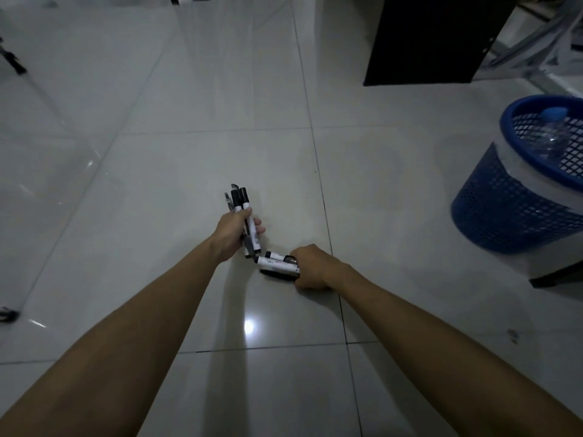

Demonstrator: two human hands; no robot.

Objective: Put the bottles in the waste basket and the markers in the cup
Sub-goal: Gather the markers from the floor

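My left hand grips a bundle of several black-and-white markers, their caps pointing away from me above my fist. My right hand is closed on more markers that lie sideways, low over the white tiled floor, their ends nearly touching the left bundle. A blue mesh waste basket stands at the right. Inside it lies a clear plastic bottle with a blue cap. No cup is in view.
A black cabinet panel stands at the back right, with metal frame legs beside it. A dark table foot sits just below the basket. Tripod feet show at the left edge. Glossy floor tiles surround my hands.
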